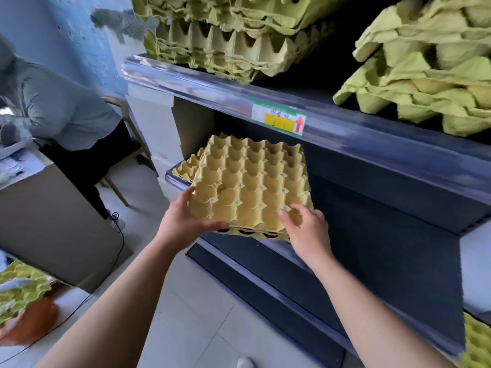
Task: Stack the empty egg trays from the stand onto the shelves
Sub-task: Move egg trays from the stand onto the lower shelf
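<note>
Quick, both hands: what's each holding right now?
Left hand: grips the egg trays at the near-left corner.
Right hand: grips their near-right corner.

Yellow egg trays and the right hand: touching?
Touching. Head view: the right hand has its fingers curled over the near right corner of the yellow egg trays, no gap.

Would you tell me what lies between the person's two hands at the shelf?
The near edge of the yellow egg trays spans the gap between the left hand and right hand, each gripping a corner, in the head view.
</note>
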Tool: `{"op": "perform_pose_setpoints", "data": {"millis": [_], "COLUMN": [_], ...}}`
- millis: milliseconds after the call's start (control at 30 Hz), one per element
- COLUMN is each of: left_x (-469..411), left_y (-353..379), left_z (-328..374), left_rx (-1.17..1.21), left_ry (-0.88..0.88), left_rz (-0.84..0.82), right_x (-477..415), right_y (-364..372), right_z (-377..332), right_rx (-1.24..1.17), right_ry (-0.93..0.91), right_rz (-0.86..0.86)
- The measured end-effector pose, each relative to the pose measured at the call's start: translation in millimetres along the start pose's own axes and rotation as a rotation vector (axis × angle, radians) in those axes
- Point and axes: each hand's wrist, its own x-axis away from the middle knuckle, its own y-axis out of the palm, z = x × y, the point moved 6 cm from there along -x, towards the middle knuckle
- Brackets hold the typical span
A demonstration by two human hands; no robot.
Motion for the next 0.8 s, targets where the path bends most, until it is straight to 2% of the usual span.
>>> {"op": "perform_pose_setpoints", "data": {"millis": [233,633,800], "left_x": [-81,-222,-254], "left_y": [-15,-24,-14], "left_z": [-11,-38,-49], "left_rx": [0.012,0.015,-0.107], "left_ry": [0.018,0.093,0.120], "left_rz": [-0.071,-0.317,-0.385], "right_x": [-46,-103,-113], "right_y": [38,106,123], "right_z": [-22,-56,-54], "right_rx": [0.012,0.091,0.101], "right_ry": [0.058,0.239,0.302], "right_rz": [-0.003,0.054,0.082]}}
